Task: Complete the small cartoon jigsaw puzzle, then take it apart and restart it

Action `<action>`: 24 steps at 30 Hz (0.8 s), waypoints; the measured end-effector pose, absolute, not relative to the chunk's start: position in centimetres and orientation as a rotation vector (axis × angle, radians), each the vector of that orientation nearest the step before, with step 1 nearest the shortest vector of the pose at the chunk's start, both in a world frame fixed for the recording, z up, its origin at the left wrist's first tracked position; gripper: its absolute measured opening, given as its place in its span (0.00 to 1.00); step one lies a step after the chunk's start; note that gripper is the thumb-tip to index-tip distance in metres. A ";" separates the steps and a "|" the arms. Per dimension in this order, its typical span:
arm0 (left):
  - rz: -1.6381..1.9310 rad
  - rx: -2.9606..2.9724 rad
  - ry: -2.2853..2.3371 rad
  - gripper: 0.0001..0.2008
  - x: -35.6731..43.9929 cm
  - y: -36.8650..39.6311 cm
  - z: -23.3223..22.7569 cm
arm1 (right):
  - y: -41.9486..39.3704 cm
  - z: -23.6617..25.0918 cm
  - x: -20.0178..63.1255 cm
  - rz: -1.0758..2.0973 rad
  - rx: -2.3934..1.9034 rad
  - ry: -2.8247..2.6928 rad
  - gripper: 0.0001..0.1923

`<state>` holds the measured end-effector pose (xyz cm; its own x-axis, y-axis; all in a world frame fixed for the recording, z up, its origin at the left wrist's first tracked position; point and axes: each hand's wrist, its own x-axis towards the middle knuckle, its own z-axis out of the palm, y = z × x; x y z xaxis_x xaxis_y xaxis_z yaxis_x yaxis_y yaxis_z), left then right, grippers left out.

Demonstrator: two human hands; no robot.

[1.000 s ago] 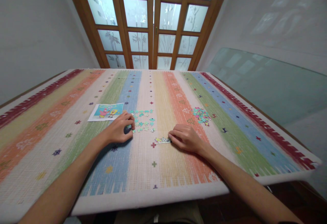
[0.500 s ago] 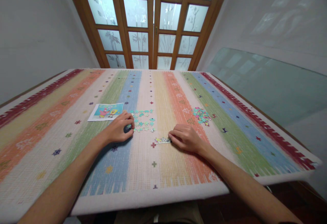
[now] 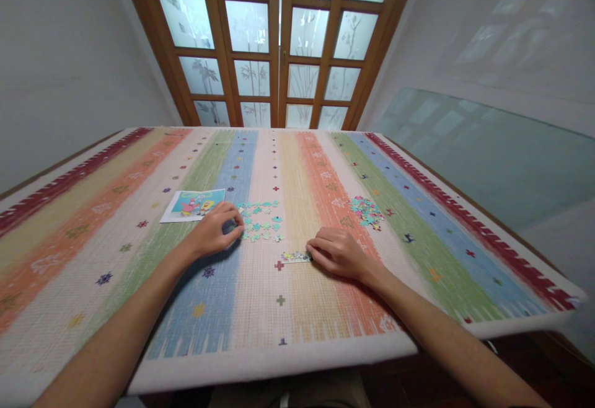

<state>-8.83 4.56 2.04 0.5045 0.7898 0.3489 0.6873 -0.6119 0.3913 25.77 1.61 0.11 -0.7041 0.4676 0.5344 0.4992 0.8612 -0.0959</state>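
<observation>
My left hand lies on the striped mat, fingers curled and pinched at the left edge of a scatter of teal puzzle pieces. A small teal piece seems held between thumb and fingers. My right hand rests palm down, its fingertips pressed against the right end of a short joined strip of pieces. A heap of mixed-colour pieces lies just beyond the right hand, apart from it.
A cartoon picture card lies flat just left of the left hand. The mat's front edge is close to my body. Wooden glazed doors stand behind the table, and a glass sheet leans at the right.
My left hand has shifted slightly up and its fingers have closed tighter at the edge of the teal pieces. The right hand and the joined strip have stayed put.
</observation>
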 end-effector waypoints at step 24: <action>1.008 2.459 1.535 0.08 -8.4 5.0 1.0 | 1.5 0.1 25.7 -0.111 -0.681 -2.490 0.18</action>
<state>-8.41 4.96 0.96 0.2848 0.8242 0.4895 0.7769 -0.4976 0.3858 25.71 1.53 0.09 -0.7197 0.4469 0.5313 0.4925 0.8680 -0.0630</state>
